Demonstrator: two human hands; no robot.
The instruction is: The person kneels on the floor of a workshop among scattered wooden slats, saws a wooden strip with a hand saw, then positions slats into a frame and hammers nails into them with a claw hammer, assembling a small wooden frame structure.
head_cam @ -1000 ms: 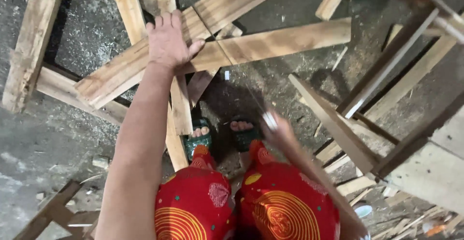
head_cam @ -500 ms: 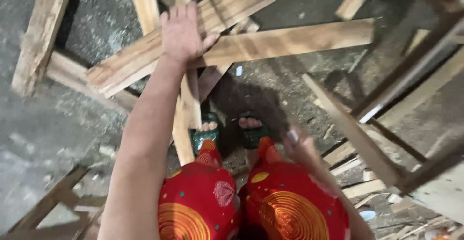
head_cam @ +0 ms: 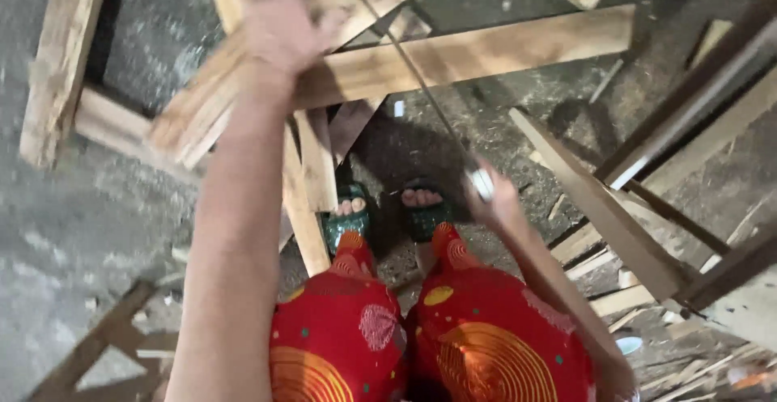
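Over a concrete floor strewn with offcuts, your left hand spreads wide on the long wooden plank at twelve o'clock while your right hand grips a thin metal rod at three o'clock.

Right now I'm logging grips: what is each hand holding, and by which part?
The right hand grips a thin, long blade-like tool at its near end. The left hand holds nothing; it lies flat, blurred, on the crossed wooden planks.

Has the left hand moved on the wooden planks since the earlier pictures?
Yes. The left hand has moved up the crossed planks, farther from the sandalled feet; it is blurred.
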